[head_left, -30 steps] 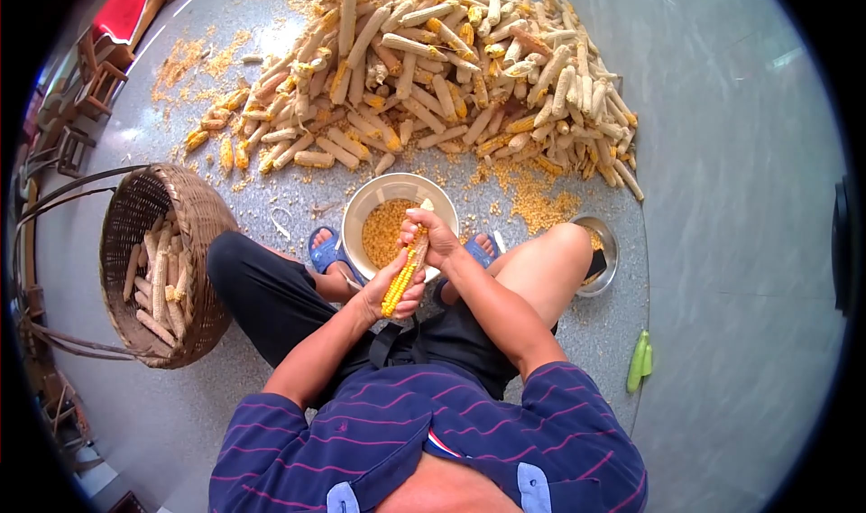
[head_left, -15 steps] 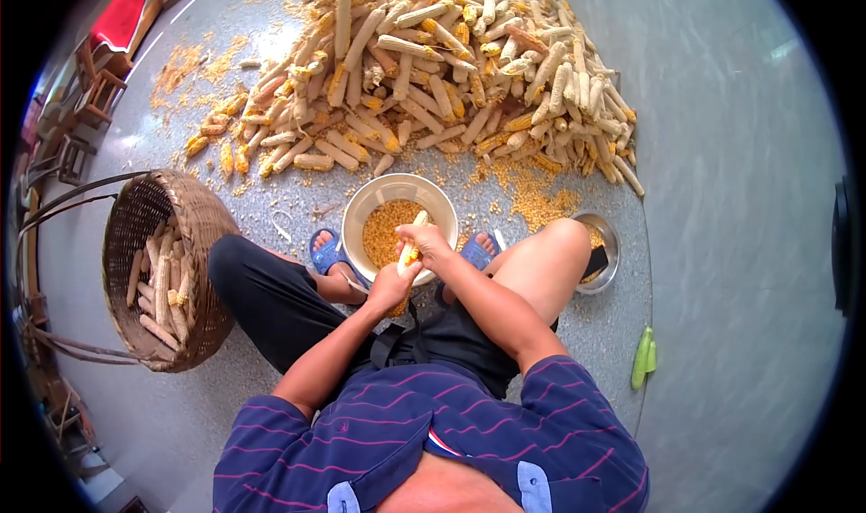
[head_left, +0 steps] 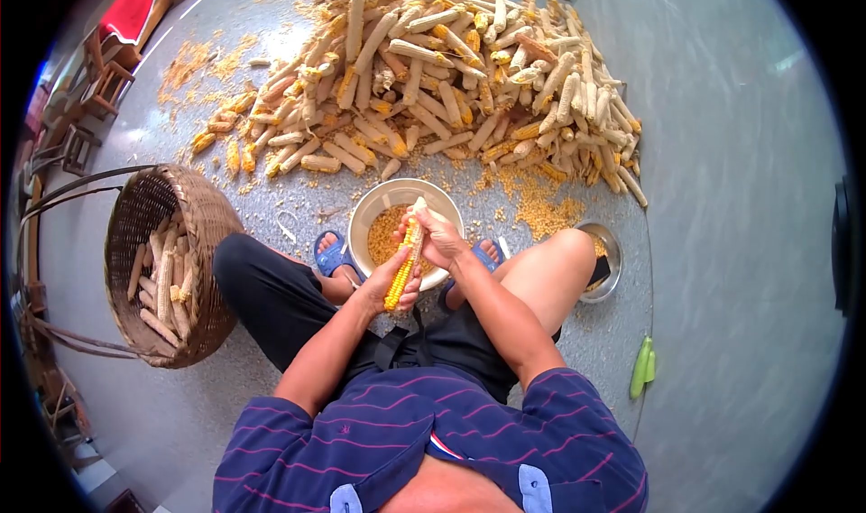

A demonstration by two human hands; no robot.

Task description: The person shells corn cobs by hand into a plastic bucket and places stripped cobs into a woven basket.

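A corn cob with rows of yellow kernels is held at a slant over the near side of a white bucket. My left hand is wrapped around its lower part. My right hand is closed around the upper part, where a pale end pokes out above the fingers. Whether that pale end belongs to the same cob or to a second, bare one I cannot tell. Loose corn kernels cover the bottom of the bucket, which stands between my feet.
Beyond the bucket lies a large heap of mostly stripped cobs, with kernels scattered around it. A wicker basket holding bare cobs stands on the left. Beside my right knee is a metal bowl with a dark object in it. Green husk lies further right.
The cob between my hands now shows a long yellow kernelled side, where mostly pale surface showed before. My left hand has shifted up along it. The view has moved slightly.
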